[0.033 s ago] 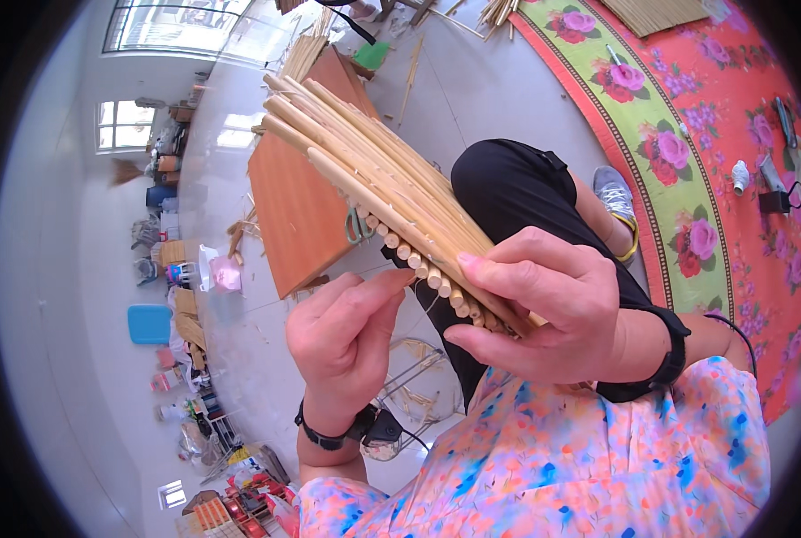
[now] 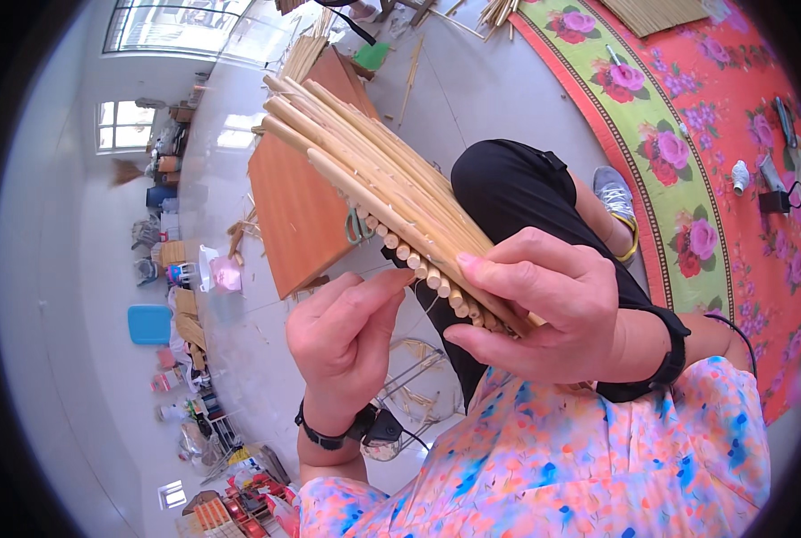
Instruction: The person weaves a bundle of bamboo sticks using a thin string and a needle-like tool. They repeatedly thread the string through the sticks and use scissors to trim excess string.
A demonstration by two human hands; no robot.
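A rolled or folded mat of pale wooden sticks (image 2: 391,184) slants over my lap, its far end reaching toward the upper left. My right hand (image 2: 553,305) clamps the near end, thumb on top and fingers underneath. Along the lower left edge runs a row of round stick ends (image 2: 415,261). My left hand (image 2: 346,332) is closed in a pinch right at that row. From its fingertips a thin thread (image 2: 431,294) loops near the sticks; how it is fastened is too small to see.
Behind the sticks stands an orange-brown wooden board or low table (image 2: 297,206), with green-handled scissors (image 2: 357,226) at its edge. At right lies a red floral cloth (image 2: 732,188) bearing pliers (image 2: 784,121). Several household items line the left wall, including a blue stool (image 2: 149,324).
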